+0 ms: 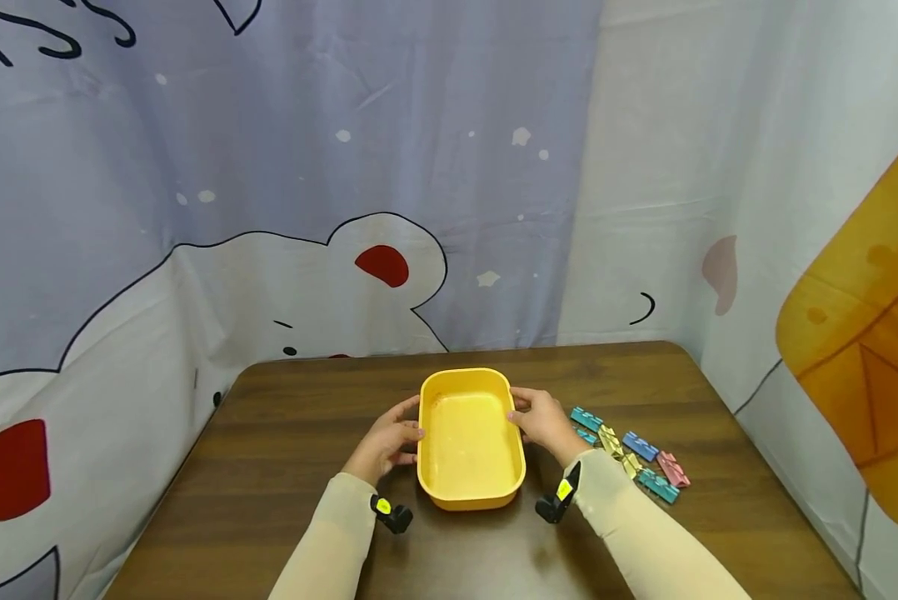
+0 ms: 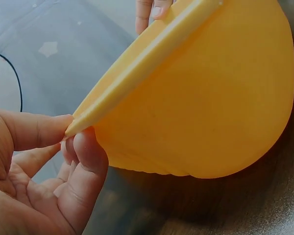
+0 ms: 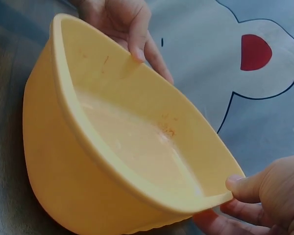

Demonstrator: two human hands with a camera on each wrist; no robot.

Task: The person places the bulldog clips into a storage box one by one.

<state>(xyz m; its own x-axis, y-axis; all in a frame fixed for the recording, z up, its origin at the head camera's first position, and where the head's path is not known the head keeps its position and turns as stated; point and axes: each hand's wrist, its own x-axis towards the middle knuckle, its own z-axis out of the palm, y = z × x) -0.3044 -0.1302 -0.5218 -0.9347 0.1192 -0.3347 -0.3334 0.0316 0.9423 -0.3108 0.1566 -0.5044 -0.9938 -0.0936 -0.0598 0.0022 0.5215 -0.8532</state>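
Note:
Between the two hands is a yellow rectangular plastic basin with rounded corners, its open top facing me. My left hand pinches the rim on the left side; in the left wrist view the thumb lies over the edge with fingers beneath. On the other side my right hand pinches the rim too, its thumb on top in the right wrist view. Inside the basin show a few small reddish marks and nothing else. Whether its base touches the table cannot be told.
Right of the basin, partly behind the right forearm, several metallic clips lie on the brown wooden table: a blue one, a pink one, a teal one and gold ones. A printed curtain hangs behind the table.

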